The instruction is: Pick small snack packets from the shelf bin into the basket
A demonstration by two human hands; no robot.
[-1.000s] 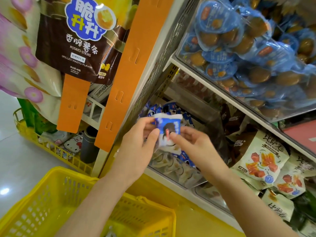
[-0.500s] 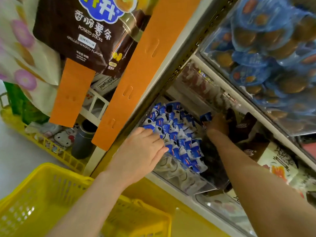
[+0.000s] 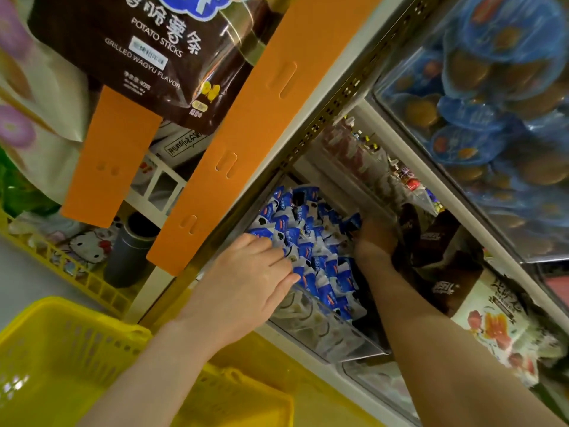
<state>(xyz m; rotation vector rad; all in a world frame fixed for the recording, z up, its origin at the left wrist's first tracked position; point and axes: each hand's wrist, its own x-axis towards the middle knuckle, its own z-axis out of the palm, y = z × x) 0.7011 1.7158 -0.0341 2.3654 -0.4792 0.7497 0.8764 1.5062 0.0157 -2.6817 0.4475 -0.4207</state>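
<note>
A clear shelf bin (image 3: pixel 323 331) holds several small blue and white snack packets (image 3: pixel 311 241). My left hand (image 3: pixel 246 282) lies palm down over the bin's near left corner, fingers resting on the packets, and nothing shows in its grip. My right hand (image 3: pixel 374 238) reaches deep into the right side of the bin. Its fingers are buried among the packets, so its hold is hidden. The yellow basket (image 3: pixel 61 365) sits at the lower left, below my left forearm.
Two orange strips (image 3: pixel 246 134) and a brown potato-sticks bag (image 3: pixel 154 47) hang left of the bin. Dark brown packets (image 3: pixel 431 241) and white packets (image 3: pixel 498 328) fill bins to the right. A bin of blue packs (image 3: pixel 492 118) sits above. A yellow rack (image 3: pixel 77 272) stands at left.
A second ago both hands held one blue and white packet in front of the bin. That packet is out of sight now; the left hand lies on the packets and the right has reached deep inside.
</note>
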